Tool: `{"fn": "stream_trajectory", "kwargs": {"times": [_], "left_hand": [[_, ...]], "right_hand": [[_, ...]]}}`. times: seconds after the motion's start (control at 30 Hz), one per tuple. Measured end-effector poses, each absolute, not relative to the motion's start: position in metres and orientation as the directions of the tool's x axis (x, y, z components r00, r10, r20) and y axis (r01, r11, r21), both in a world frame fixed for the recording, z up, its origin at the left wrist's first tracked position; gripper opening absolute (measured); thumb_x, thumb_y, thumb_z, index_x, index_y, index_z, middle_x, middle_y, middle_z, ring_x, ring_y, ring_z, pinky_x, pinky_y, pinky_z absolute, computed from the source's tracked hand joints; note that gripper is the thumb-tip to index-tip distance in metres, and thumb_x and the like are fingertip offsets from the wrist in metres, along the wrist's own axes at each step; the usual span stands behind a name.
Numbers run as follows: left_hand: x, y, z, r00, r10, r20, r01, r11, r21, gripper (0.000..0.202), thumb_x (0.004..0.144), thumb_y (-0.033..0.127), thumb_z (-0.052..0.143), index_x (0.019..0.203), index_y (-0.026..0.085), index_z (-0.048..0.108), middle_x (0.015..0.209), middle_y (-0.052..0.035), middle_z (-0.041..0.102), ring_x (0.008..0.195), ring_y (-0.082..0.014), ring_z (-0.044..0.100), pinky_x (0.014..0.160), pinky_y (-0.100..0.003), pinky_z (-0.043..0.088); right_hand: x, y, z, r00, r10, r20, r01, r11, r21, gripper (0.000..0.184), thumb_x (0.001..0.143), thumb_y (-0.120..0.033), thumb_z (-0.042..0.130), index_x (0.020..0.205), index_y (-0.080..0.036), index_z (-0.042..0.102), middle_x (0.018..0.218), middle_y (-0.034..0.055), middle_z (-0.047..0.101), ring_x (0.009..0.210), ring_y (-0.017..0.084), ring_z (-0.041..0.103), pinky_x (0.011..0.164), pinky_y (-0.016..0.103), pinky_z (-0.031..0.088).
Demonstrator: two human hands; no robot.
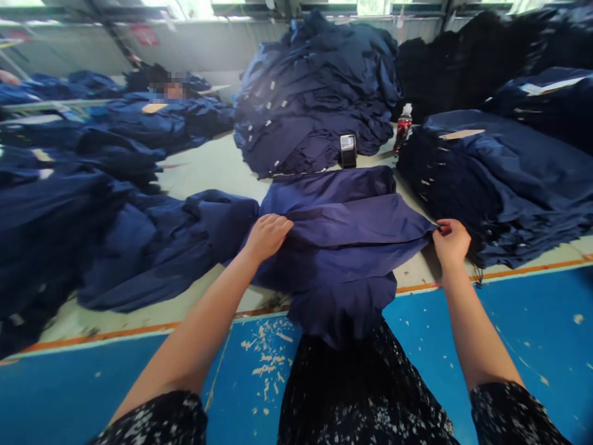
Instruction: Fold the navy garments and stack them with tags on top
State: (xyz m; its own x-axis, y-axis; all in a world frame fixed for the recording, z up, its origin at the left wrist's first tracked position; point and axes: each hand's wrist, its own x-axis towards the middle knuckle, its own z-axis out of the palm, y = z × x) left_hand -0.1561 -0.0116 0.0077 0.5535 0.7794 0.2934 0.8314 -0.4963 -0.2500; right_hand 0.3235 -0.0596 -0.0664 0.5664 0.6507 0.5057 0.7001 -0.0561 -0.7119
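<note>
Okay so there's one navy garment (343,247), shiny and kind of rumpled, lying folded over in the middle of the long work table (222,167), with its lower part hanging off the front edge toward the person's dark patterned top (365,389). The left hand (267,237) is spread flat on top of the cloth, fingers together, pressing down. The right hand (451,243) is pinching the garment's right corner between thumb and fingers, near the table's front edge.

Around that, there are two big navy piles: one (315,105) toward the back edge and one (491,185) right by the right hand. More navy heaps (152,247) sit to the left. Near the back there's one black phone-like gadget (348,151) and one red drink bottle (403,128). One blurred co-worker (173,91) sits far back left.
</note>
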Motion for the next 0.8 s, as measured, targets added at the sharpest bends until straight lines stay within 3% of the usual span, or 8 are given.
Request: {"fn": "stream_trajectory", "kwargs": {"times": [0.07,0.17,0.27,0.37,0.5,0.67,0.8], "left_hand": [[-0.163,-0.010,0.016,0.511,0.779,0.364,0.859,-0.448,-0.247,0.029,0.087,0.017,0.042,0.095,0.023,0.069,0.099,-0.0108,0.071,0.104,-0.0288,0.066,0.098,-0.045,0.049],[-0.185,-0.009,0.025,0.377,0.765,0.522,0.923,-0.355,-0.146,0.029,0.088,0.022,0.042,0.095,0.028,0.070,0.107,-0.0074,0.072,0.112,-0.0292,0.063,0.105,-0.048,0.046],[-0.206,-0.007,0.024,0.403,0.837,0.370,0.909,-0.414,-0.052,0.021,0.076,0.025,0.052,0.084,0.031,0.070,0.099,-0.0029,0.076,0.107,-0.0288,0.066,0.112,-0.052,0.041],[-0.200,0.006,0.024,0.463,0.873,0.151,0.883,-0.469,0.006,0.020,0.065,0.027,0.056,0.077,0.030,0.072,0.090,-0.0017,0.078,0.093,-0.0294,0.070,0.105,-0.052,0.048],[-0.127,0.033,0.035,0.489,0.837,0.245,0.854,-0.517,0.062,0.024,0.072,0.026,0.055,0.084,0.028,0.077,0.099,-0.0027,0.079,0.096,-0.0286,0.072,0.096,-0.042,0.055],[0.014,0.075,0.034,0.634,0.744,0.212,0.664,-0.663,0.345,0.029,0.081,0.024,0.056,0.098,0.022,0.079,0.102,-0.0046,0.079,0.095,-0.0223,0.073,0.095,-0.033,0.055],[0.098,0.115,0.018,0.551,0.801,0.234,0.651,-0.588,0.480,0.029,0.084,0.014,0.055,0.102,0.016,0.077,0.109,-0.0097,0.077,0.100,-0.0208,0.072,0.097,-0.028,0.052]], "right_hand": [[0.325,-0.058,-0.068,0.592,0.645,0.484,0.642,-0.014,-0.767,0.030,0.068,-0.026,0.058,0.092,-0.015,0.071,0.078,0.0078,0.070,0.072,0.024,0.064,0.075,0.037,0.052],[0.324,-0.057,-0.069,0.588,0.666,0.459,0.577,0.053,-0.815,0.028,0.070,-0.029,0.058,0.090,-0.014,0.071,0.081,0.0097,0.072,0.073,0.023,0.066,0.076,0.037,0.053],[0.322,-0.057,-0.069,0.546,0.720,0.429,0.549,0.079,-0.832,0.031,0.071,-0.029,0.057,0.094,-0.014,0.071,0.088,0.0108,0.074,0.074,0.022,0.066,0.076,0.036,0.054],[0.321,-0.057,-0.067,0.487,0.792,0.368,0.555,0.044,-0.830,0.041,0.067,-0.029,0.058,0.103,-0.015,0.070,0.091,0.0089,0.072,0.072,0.020,0.063,0.071,0.033,0.052],[0.319,-0.059,-0.064,0.466,0.822,0.328,0.565,0.009,-0.825,0.040,0.067,-0.037,0.061,0.101,-0.016,0.068,0.091,0.0075,0.070,0.071,0.019,0.062,0.068,0.032,0.050],[0.308,-0.066,-0.059,0.524,0.795,0.306,0.552,-0.044,-0.833,0.033,0.071,-0.046,0.064,0.092,-0.020,0.065,0.083,0.0043,0.068,0.068,0.019,0.062,0.065,0.031,0.046],[0.304,-0.069,-0.060,0.538,0.781,0.317,0.566,-0.056,-0.822,0.029,0.072,-0.045,0.065,0.088,-0.022,0.063,0.079,0.0023,0.067,0.067,0.020,0.062,0.064,0.031,0.045]]}}
